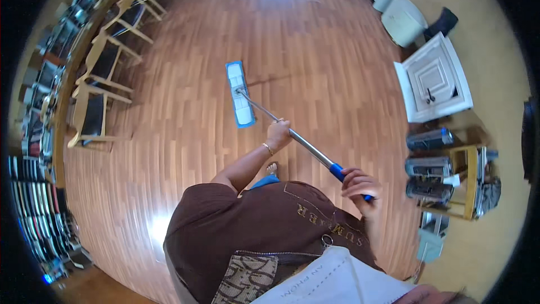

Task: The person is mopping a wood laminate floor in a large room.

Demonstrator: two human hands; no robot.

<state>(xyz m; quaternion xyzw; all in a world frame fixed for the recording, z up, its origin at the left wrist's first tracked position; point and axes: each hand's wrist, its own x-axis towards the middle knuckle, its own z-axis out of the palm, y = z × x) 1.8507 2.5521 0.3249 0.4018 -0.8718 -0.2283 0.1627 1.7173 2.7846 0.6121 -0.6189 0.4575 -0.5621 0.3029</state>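
A flat mop with a blue-edged, pale rectangular head [242, 111] lies on the wood floor ahead of me. Its metal handle [311, 149] slants from the head down toward my right side. My left hand [279, 134], with a bracelet at the wrist, is wrapped round the middle of the pole. Near the top end, my right hand [360, 186] closes over the blue grip [337, 171], and the tip of that grip pokes out below the fingers.
Wooden chairs [101, 59] with dark seats line a long counter [67, 84] on the left. A rack of upright files [39, 208] stands at the lower left. Along the right are a white panelled cabinet door [432, 81], a white rounded seat [402, 19], and a wooden shelf [467, 183] beside dark bins.
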